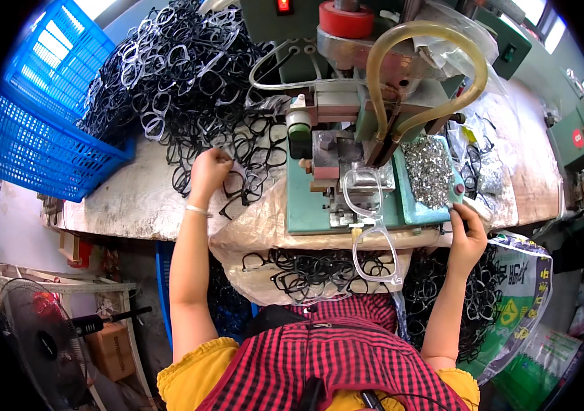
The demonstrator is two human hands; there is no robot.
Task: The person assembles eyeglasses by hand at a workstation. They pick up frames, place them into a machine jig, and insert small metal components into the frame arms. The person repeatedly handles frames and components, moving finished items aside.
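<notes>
Nearest to us is the red-and-black checked apron (pixel 347 356) over yellow sleeves; just beyond it, a sack of black eyeglass frames (pixel 306 270) hangs at the desk (pixel 134 198) edge. Our left hand (pixel 210 171) reaches forward onto the desk, its fingers clenched on a black frame (pixel 240 186) at the near edge of the large heap of black frames (pixel 182 75); a thin bracelet circles that wrist. Our right hand (pixel 468 233) rests at the right corner of the green machine (pixel 347 171), its fingers pinched together beside the tray of small silvery metal parts (pixel 430 170); we cannot tell what, if anything, they grip. A clear frame (pixel 364 188) sits on the machine's work plate, and a second clear frame (pixel 377 250) hangs below it over the desk edge; a yellowish hose (pixel 429 41) loops above the machine. A blue plastic crate (pixel 39 109) stands at far left, touching the heap; a printed green-and-white sack (pixel 518 301) holds more black frames at right; a fan (pixel 39 335) stands on the floor at lower left.
</notes>
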